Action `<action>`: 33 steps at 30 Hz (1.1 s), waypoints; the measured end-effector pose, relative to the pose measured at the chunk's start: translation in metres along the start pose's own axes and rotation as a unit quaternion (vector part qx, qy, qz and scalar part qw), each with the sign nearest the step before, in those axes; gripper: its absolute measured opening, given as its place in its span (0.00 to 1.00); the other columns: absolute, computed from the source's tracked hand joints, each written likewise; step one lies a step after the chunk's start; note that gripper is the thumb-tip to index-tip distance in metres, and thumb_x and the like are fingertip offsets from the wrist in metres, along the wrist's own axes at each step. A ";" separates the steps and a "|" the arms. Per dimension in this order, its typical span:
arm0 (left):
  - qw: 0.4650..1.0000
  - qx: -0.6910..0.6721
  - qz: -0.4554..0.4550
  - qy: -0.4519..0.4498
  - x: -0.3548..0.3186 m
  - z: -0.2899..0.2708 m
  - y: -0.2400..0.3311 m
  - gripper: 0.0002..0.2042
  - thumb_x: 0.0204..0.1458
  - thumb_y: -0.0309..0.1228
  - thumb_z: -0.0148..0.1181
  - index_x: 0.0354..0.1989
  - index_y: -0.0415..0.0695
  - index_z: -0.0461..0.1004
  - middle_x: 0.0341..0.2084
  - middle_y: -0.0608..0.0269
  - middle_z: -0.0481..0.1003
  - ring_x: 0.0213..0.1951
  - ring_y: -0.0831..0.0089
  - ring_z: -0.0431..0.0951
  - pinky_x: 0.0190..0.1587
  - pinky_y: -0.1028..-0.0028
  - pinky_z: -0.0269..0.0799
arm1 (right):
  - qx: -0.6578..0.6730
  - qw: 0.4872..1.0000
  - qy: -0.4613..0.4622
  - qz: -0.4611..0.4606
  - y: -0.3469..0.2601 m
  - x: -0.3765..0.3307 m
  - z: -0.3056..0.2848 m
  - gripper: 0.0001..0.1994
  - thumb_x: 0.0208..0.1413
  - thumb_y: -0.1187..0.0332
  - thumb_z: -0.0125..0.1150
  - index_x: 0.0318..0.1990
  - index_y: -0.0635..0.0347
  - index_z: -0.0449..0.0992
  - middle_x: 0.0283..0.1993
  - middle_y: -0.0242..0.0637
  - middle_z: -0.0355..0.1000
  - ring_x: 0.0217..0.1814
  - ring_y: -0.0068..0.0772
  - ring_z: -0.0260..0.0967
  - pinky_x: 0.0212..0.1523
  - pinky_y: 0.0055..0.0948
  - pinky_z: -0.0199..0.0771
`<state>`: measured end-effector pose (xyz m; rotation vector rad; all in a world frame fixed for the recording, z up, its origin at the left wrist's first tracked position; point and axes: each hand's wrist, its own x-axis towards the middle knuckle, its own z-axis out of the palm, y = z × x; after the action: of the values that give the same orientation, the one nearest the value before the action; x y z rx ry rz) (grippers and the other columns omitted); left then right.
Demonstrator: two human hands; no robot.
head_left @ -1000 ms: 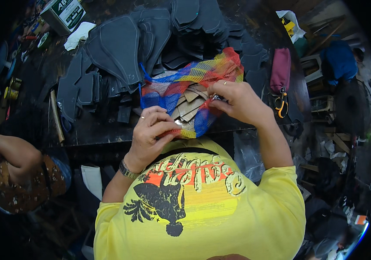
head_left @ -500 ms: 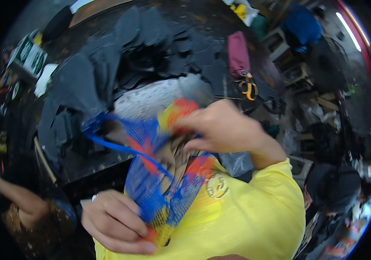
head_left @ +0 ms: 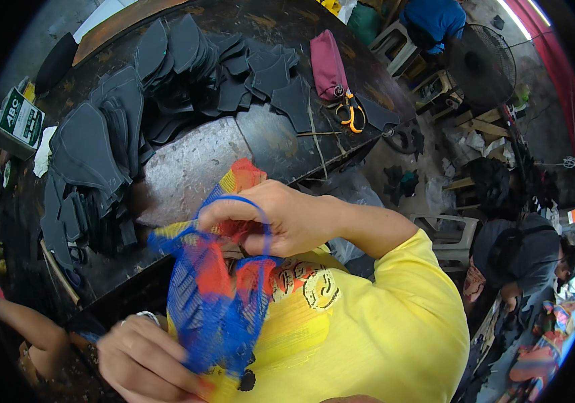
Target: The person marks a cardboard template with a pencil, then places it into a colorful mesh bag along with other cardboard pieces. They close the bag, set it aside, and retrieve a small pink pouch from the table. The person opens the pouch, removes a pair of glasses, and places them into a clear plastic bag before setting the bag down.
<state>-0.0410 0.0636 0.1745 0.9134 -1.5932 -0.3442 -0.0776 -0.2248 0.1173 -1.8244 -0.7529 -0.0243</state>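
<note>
A mesh bag [head_left: 217, 316] in blue, red and yellow hangs against the front of my yellow shirt [head_left: 381, 329]. My right hand [head_left: 281, 218] closes round its upper edge, with the thin blue handle looped over the fingers. Down at the bag's lower end, my left hand [head_left: 146, 356] grips a corner of the mesh, a little blurred by motion. The mesh is gathered between the two hands, and whatever lies inside is mostly hidden.
Beyond the bag, a dark table [head_left: 368, 87] bears several stacks of black cut pieces [head_left: 93, 141], a maroon pouch [head_left: 328, 64] and orange-handled scissors [head_left: 350, 114]. A green-and-white tin [head_left: 17, 124] stands at left. Another person's arm [head_left: 29, 329] shows lower left; a fan [head_left: 481, 67] is far right.
My right hand has moved left, bringing the bag's upper edge in and covering the brown contents seen before. The bag and my left hand have shifted lower left, and the view has turned slightly.
</note>
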 end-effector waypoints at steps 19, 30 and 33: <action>0.882 0.183 -0.414 -0.127 0.018 0.002 -0.015 0.26 0.39 0.45 0.81 0.47 0.47 0.84 0.36 0.63 0.78 0.35 0.69 0.80 0.38 0.74 0.75 | 0.049 0.988 0.135 -0.061 0.004 0.034 -0.005 0.17 0.50 0.86 0.61 0.48 0.63 0.77 0.46 0.36 0.78 0.45 0.27 0.77 0.50 0.25 0.76; 0.910 0.264 -0.318 -0.033 0.032 0.007 -0.007 0.36 0.33 0.57 0.77 0.49 0.43 0.84 0.44 0.57 0.71 0.40 0.64 0.74 0.44 0.68 0.72 | -0.112 0.946 0.257 -0.161 0.005 0.071 -0.011 0.11 0.52 0.76 0.70 0.42 0.61 0.78 0.37 0.39 0.77 0.33 0.37 0.79 0.34 0.28 0.77; 0.919 0.146 -0.339 0.136 0.013 -0.004 0.011 0.38 0.43 0.64 0.67 0.50 0.39 0.80 0.34 0.62 0.73 0.31 0.72 0.72 0.34 0.72 0.66 | -0.159 0.922 0.298 -0.192 0.003 0.069 -0.008 0.12 0.51 0.75 0.71 0.42 0.59 0.78 0.38 0.40 0.75 0.31 0.40 0.75 0.32 0.33 0.74</action>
<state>-0.0408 0.0621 0.1919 1.6718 -1.0442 -0.4403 -0.0186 -0.1991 0.1429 -1.7921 -0.6731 -0.9650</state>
